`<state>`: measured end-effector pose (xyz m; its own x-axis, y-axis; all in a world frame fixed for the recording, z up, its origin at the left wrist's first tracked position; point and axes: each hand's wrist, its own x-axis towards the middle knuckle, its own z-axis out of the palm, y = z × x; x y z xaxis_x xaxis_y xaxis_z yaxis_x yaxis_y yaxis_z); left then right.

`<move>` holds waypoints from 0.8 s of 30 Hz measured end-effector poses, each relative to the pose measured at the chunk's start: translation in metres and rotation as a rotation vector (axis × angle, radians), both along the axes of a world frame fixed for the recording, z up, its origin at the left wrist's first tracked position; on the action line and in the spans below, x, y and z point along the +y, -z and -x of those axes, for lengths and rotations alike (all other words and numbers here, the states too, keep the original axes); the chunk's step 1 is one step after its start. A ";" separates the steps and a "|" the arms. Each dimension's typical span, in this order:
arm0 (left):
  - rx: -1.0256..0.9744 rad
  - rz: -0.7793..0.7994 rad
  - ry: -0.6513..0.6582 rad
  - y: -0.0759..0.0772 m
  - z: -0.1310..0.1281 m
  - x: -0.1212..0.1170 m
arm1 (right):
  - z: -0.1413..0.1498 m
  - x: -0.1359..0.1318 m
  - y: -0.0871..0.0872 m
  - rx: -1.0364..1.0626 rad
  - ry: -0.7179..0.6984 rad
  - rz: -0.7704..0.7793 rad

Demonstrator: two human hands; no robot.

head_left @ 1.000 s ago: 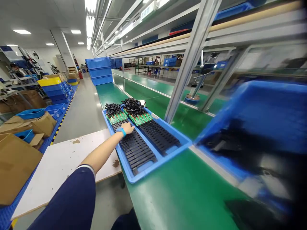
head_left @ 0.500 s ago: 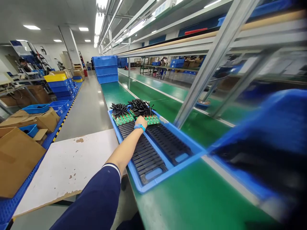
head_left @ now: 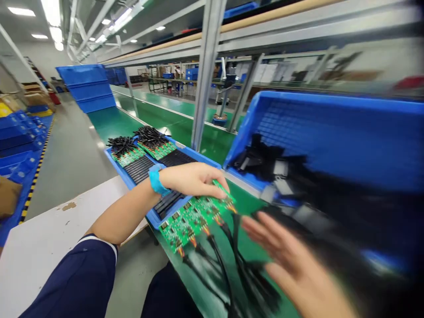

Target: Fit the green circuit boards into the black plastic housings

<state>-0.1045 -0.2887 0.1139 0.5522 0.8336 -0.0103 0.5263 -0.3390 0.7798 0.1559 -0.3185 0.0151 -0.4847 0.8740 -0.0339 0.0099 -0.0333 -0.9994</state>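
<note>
Pinching a green circuit board strip (head_left: 194,223) in the left hand (head_left: 192,179); right hand (head_left: 291,265) blurred, grip spread.

tray (head_left: 116,162) on workbench (head_left: 202,143) | crate (head_left: 331,128) right | circuit boards (head_left: 192,225) before tray

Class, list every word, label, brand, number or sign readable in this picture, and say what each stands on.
The green circuit boards at the left hand carry small white printing, too small and blurred to read.
The blue wristband shows no readable text.
No other word, label, brand, number or sign can be read.
</note>
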 end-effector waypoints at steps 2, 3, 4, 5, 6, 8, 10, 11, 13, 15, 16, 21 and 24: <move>-0.093 0.158 0.076 0.015 -0.034 0.007 | 0.007 -0.015 0.000 0.063 -0.125 0.251; -0.163 0.247 0.061 0.023 -0.047 0.011 | 0.009 -0.023 0.001 0.110 -0.130 0.362; -0.253 0.360 0.033 0.033 -0.057 0.015 | 0.011 -0.031 0.002 0.161 -0.076 0.436; -0.368 0.490 0.005 0.043 -0.064 0.018 | 0.011 -0.038 0.004 0.208 0.009 0.478; -0.498 0.628 -0.015 0.053 -0.067 0.020 | 0.009 -0.044 0.006 0.250 0.107 0.496; -0.759 0.888 -0.017 0.076 -0.068 0.019 | 0.001 -0.052 0.011 0.323 0.276 0.502; -0.949 1.022 -0.009 0.100 -0.068 0.011 | -0.010 -0.057 0.015 0.378 0.383 0.502; -1.015 1.071 0.000 0.111 -0.069 0.004 | -0.016 -0.058 0.017 0.397 0.418 0.498; -1.110 1.124 0.020 0.129 -0.075 -0.011 | -0.026 -0.060 0.022 0.413 0.454 0.484; -1.148 1.085 -0.030 0.140 -0.085 -0.026 | -0.033 -0.062 0.027 0.414 0.466 0.472; -1.142 1.039 -0.085 0.142 -0.091 -0.032 | -0.036 -0.063 0.029 0.413 0.463 0.468; -1.014 0.824 -0.334 0.133 -0.110 -0.038 | -0.042 -0.068 0.037 0.426 0.393 0.440; -0.996 0.790 -0.373 0.127 -0.112 -0.037 | -0.041 -0.070 0.037 0.451 0.426 0.440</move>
<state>0.0074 -0.3255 -0.0132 0.3465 0.8934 -0.2859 -0.4207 0.4204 0.8039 0.1971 -0.3889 -0.0219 -0.1580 0.9405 -0.3008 -0.4997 -0.3389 -0.7972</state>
